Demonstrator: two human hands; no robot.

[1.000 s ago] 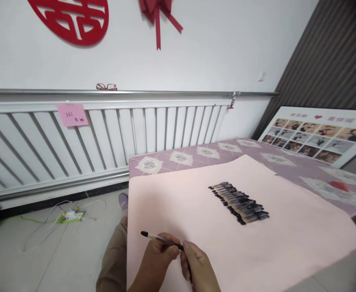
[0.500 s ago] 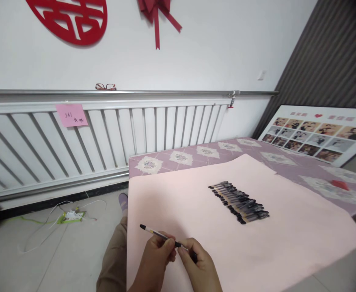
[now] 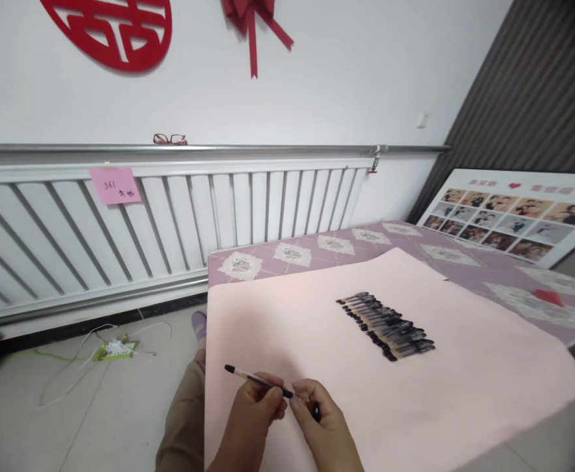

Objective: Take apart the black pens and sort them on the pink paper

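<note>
Lower centre: left hand [image 3: 260, 408] pinches a slim cylindrical pen [image 3: 248, 375]; right hand [image 3: 327, 429] curled around a rounded black piece [image 3: 316, 412]; smooth pink sheet [image 3: 267, 328] beneath

Before you, a purple surface [image 3: 494, 274] patterned with pale diamonds carries a large pink sheet [image 3: 464, 373]; side-by-side pens [image 3: 386, 326] lie on that, and a small red piece [image 3: 549, 298] lies beyond it.

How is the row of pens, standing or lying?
Lying: the pens rest lengthwise on the pink sheet, close side by side.
</note>
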